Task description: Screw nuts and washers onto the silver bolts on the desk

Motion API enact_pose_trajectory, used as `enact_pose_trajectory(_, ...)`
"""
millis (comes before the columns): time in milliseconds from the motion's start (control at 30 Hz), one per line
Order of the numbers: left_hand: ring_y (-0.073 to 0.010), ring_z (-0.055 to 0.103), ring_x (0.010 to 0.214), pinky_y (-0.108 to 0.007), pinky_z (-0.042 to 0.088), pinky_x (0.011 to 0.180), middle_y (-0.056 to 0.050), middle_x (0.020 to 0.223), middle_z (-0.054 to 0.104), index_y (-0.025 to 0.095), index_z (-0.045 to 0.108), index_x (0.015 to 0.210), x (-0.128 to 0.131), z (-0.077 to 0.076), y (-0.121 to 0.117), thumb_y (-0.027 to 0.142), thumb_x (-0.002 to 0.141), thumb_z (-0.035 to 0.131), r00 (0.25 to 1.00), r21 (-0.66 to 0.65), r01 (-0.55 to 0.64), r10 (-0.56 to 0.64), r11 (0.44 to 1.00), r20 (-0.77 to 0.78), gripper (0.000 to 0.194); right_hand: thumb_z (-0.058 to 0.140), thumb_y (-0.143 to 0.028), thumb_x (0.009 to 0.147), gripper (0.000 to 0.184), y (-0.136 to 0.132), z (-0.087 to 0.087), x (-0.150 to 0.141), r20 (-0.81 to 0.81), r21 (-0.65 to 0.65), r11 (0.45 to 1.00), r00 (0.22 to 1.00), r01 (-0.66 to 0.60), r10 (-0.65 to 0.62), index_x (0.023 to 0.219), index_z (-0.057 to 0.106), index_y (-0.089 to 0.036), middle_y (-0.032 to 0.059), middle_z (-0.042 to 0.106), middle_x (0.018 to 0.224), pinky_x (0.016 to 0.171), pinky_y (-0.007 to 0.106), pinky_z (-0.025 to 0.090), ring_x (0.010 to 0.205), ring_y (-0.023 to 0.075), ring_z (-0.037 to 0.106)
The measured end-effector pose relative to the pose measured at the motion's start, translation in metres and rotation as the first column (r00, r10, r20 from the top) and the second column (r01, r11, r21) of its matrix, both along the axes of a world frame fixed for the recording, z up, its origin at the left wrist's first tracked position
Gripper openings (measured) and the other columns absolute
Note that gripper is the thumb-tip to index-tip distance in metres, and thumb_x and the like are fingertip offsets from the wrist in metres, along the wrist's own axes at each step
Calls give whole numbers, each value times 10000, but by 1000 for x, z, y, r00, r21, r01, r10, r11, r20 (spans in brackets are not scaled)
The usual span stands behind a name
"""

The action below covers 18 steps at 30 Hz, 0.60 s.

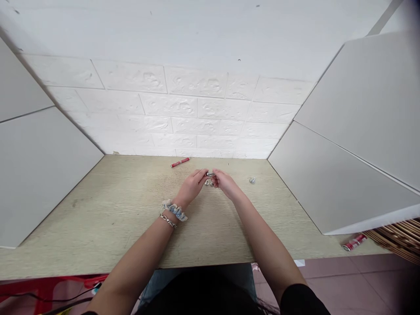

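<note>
My left hand and my right hand meet over the middle of the table, near its back. Between their fingertips is a small shiny metal piece, bolt-like in shape, pinched from both sides. Fingers cover most of it, so its exact kind is unclear. Just beneath the hands lie small silver pieces of hardware, partly hidden by the fingers. To the right of my right hand, a similar silver bolt-like piece rests on the table by itself.
A slim red stick with a light band lies near the white brick-patterned wall. Grey-white panels flank the wooden tabletop. A red cylinder and a brown woven item are at the front right.
</note>
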<state>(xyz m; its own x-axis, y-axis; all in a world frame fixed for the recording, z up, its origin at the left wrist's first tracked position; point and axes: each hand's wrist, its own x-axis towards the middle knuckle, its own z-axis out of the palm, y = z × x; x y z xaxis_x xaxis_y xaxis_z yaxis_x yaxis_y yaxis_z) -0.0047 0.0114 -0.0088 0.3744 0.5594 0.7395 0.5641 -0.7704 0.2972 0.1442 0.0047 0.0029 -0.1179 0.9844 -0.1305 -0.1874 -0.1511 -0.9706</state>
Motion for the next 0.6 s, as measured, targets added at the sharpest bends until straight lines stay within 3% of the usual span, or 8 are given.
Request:
enact_pose_trajectory(367,-145,599,844,-275,489,762,-61,895,639,171,560,1006,-2,1,3,289,854,467,995,-84,-43,51,996,86,214,697,-376,584,324,0,2,2,-86,136,991,996,20,-8,812,563,-188,-35,569,703,591,222,371,590,65,475)
enact_pose_trajectory(600,-143,602,818,-264,490,738,-59,889,644,168,569,999,-2,1,3,286,843,484,992,-122,-37,51,992,114,214,692,-255,581,273,2,-2,4,-39,245,969,999,32,-23,818,573,-193,-31,573,738,668,229,392,688,81,511)
